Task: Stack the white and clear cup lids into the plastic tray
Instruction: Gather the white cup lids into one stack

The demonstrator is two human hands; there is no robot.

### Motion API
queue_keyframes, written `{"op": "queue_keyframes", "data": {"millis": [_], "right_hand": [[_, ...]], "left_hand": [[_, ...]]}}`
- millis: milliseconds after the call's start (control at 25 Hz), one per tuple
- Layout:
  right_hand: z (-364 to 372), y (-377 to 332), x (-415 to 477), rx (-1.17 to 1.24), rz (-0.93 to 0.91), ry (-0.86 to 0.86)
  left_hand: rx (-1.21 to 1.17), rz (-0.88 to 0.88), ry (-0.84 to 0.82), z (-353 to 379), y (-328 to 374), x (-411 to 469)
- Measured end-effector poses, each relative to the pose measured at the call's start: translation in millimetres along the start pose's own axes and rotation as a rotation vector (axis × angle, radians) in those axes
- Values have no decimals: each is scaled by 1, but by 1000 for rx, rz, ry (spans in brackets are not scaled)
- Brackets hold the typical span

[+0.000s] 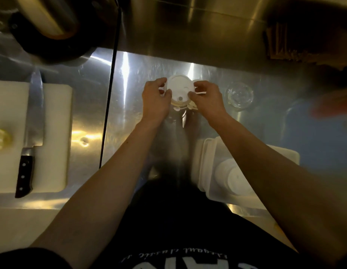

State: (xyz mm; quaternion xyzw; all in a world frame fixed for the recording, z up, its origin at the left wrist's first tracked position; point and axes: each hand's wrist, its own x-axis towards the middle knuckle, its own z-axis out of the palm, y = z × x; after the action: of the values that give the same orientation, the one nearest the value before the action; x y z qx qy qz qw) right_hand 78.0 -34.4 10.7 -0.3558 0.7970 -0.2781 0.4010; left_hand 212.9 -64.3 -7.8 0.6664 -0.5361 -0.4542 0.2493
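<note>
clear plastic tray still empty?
No, the clear plastic tray near the right forearm already holds a stack of white round lids, while both hands grip another stack of white lids farther back on the steel counter.

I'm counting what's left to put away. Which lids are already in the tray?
The white lid stack lying in the plastic tray, bottom right. The white lids between both hands and the clear lids are outside it.

I am looking down at a steel counter (130, 78) that is throwing back warm glare. A steel wall (188, 26) is rising at the far side. On the left a cutting board (56, 133) is carrying a knife (33, 121), with a black cable (108, 105) running beside it.
</note>
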Motion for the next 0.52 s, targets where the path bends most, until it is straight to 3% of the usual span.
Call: {"op": "queue_keyframes", "data": {"millis": [520], "right_hand": [[-31, 35, 23, 64, 85, 102]], "left_hand": [[54, 65, -144, 54, 12, 18]]}}
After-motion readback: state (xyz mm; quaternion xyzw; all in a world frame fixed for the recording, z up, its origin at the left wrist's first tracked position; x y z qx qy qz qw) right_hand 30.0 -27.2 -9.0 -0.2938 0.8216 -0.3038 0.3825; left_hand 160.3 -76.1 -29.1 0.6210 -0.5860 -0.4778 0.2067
